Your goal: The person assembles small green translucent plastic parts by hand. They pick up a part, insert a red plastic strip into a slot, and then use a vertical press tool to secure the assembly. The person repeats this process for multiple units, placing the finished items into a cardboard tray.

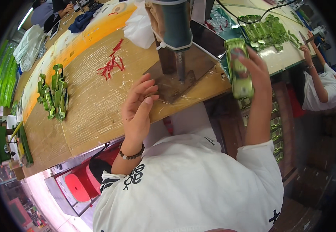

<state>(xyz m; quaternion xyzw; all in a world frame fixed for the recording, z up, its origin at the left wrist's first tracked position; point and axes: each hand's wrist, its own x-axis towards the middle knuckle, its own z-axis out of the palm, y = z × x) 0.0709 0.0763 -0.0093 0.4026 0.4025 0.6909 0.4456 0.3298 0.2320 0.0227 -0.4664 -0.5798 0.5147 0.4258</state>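
At the table's right edge my right hand (256, 69) grips a shiny green toy car (242, 87), slightly blurred, its fingers wrapped over the far side. My left hand (136, 112) hovers by the near left side of a dark base plate (168, 85); its fingers are loosely bent and apart, with nothing seen in them. Between the hands, an upright electric screwdriver (172, 27) points its metal bit (180, 67) down at the plate.
Thin red pieces (112, 65) lie scattered on the wooden table (86, 112). Green car parts (54, 92) sit at the left, with more green parts (263, 33) on the back-right table. A dark-screened phone (208, 40) lies behind the plate. At the far right works another person (323, 85).
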